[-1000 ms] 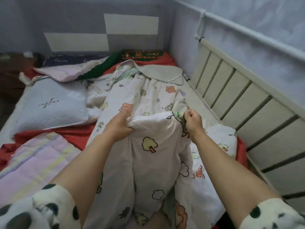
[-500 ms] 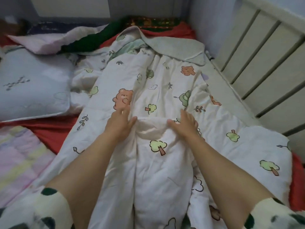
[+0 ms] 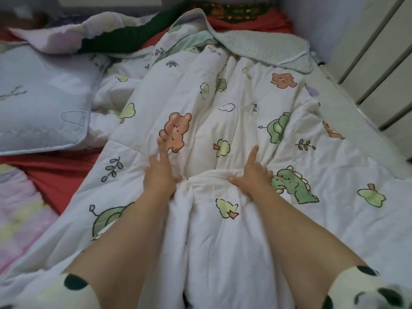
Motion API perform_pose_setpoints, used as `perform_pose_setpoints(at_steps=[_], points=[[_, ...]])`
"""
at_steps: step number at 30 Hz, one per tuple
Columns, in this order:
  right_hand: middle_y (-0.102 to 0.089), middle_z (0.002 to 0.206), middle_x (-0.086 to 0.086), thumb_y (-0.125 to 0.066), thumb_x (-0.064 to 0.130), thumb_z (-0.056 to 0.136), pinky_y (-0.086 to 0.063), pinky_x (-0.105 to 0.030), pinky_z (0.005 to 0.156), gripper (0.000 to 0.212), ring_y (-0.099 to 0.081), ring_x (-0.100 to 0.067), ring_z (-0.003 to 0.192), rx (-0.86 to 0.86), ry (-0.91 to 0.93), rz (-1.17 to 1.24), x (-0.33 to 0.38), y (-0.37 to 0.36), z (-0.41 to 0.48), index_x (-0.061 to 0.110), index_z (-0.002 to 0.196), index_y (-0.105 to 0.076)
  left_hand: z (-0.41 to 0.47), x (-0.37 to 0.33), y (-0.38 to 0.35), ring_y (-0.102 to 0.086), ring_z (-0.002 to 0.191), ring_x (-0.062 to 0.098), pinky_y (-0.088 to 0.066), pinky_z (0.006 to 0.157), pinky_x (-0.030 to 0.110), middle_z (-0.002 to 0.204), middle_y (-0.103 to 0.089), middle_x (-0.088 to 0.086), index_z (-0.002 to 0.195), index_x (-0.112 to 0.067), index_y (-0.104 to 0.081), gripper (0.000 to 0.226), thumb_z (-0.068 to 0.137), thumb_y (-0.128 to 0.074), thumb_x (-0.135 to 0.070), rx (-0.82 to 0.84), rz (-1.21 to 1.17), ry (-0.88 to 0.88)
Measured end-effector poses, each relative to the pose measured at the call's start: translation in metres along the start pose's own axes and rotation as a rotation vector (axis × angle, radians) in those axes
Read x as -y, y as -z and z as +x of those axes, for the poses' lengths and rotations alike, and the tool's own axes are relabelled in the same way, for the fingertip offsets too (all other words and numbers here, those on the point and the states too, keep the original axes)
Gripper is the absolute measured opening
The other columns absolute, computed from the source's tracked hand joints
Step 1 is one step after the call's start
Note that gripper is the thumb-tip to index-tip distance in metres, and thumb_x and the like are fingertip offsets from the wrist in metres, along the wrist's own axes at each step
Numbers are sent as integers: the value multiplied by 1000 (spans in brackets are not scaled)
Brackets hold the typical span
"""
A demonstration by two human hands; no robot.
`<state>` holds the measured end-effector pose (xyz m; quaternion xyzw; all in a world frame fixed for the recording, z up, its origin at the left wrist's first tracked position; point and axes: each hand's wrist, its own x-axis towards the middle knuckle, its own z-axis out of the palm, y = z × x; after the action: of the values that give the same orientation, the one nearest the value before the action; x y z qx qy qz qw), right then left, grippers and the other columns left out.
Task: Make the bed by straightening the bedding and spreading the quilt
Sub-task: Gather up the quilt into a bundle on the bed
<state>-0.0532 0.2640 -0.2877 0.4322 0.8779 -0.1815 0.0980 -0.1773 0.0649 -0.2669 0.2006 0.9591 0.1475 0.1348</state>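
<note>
- Task item: the quilt, white with bear, tree and dinosaur prints, lies lengthwise on the bed. It runs from the near edge to the far end and sits toward the right edge, near the slatted rail.
- Left hand: rests on the quilt at the left flank of a raised central fold. The fingers are straight, point toward the far end and grip nothing.
- Right hand: rests at the right flank of the same fold. The forefinger is straight, the thumb lies across the fold crest, and the other fingers are bent against the cloth. Whether they pinch any cloth cannot be determined.
- Done, as judged: the quilt is opened to most of its width and lies fairly flat to the right of the hands.
- Outstanding: the central fold runs from the near edge up between the hands, and creases fan out beyond it toward the far end.
- Outstanding: the far corner of the quilt is turned back, with its grey-green underside up.
- Outstanding: the left portion of the quilt is bunched against the pillow. The red sheet and a pink striped blanket lie exposed along the left edge. A dark green cloth lies crumpled at the far end.
- Assessment: early to middle stage. Spreading has begun; smoothing, squaring the corners and straightening the other bedding are left to do.
</note>
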Motion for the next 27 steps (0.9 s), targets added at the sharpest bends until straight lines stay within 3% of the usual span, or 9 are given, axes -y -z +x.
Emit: perform_pose_setpoints(at_steps=[4, 6, 8, 10, 13, 18, 20, 23, 27], points=[[-58, 121, -14, -58, 18, 91, -34, -43, 98, 81, -53, -35, 112, -44, -15, -43, 0, -6, 7, 2, 149, -4, -2, 5, -17, -58, 95, 36, -45, 77, 40, 104, -58, 16, 148, -12, 20, 104, 86, -63, -21, 65, 103, -11], [-58, 118, -12, -52, 15, 91, -35, -40, 93, 37, -53, -33, 109, -6, 10, -33, -1, 0, 2, 6, 126, -41, -6, 5, -17, -55, 103, 36, -45, 82, 40, 112, -56, 15, 145, -5, -19, 76, 87, -62, -28, 101, 127, 3], [-59, 111, -11, -49, 19, 92, -37, -37, 86, 10, -55, -32, 102, 1, 57, -38, -4, 7, -10, 12, 99, -49, -19, 1, -5, -55, 104, 34, -44, 79, 37, 112, -57, 14, 112, -7, -51, 28, 89, -56, -22, 74, 192, -12], [-61, 102, -11, -50, 23, 89, -38, -35, 77, 11, -57, -32, 94, -26, 75, 1, -8, 18, -24, 14, 85, -47, -33, -6, 14, -57, 98, 32, -41, 72, 33, 103, -59, 11, 87, -12, -54, 4, 86, -51, -13, 15, 222, -28], [-57, 89, -8, -55, 23, 83, -38, -34, 71, 14, -57, -33, 92, -89, 87, 127, -14, 38, -53, 15, 76, -46, -52, -15, 42, -57, 96, 32, -38, 68, 32, 98, -58, 8, 86, -9, -59, 12, 82, -48, -8, -61, 171, -39], [-46, 134, -1, -58, 26, 76, -37, -40, 98, 46, -45, -26, 121, -150, 92, 384, -16, 91, -115, 12, 119, -58, -89, -29, 87, -57, 106, 27, -49, 83, 40, 115, -61, -2, 95, -14, -69, 22, 78, -54, -13, -124, -225, -115], [-48, 138, 5, -53, 35, 69, -39, -44, 101, 59, -46, -23, 123, -117, 122, 421, -17, 105, -138, 20, 126, -57, -110, -39, 108, -62, 91, 28, -51, 75, 38, 91, -68, 4, 88, -14, -68, 29, 67, -50, -24, -77, -279, -131], [-67, 99, -3, -61, 26, 69, -49, -36, 80, 30, -59, -25, 94, -176, 144, 539, -19, 124, -180, 19, 97, -66, -147, -46, 140, -53, 71, 31, -35, 56, 32, 55, -47, 1, 58, -8, -50, 21, 51, -35, -21, -43, -278, -151], [-61, 75, -18, -58, 13, 67, -37, -34, 53, 18, -50, -21, 68, -261, 199, 619, -13, 150, -239, -1, 77, -55, -197, -44, 177, -59, 82, 35, -29, 57, 31, 65, -58, 6, 59, -12, -55, 21, 55, -35, -18, -99, -219, -195]])
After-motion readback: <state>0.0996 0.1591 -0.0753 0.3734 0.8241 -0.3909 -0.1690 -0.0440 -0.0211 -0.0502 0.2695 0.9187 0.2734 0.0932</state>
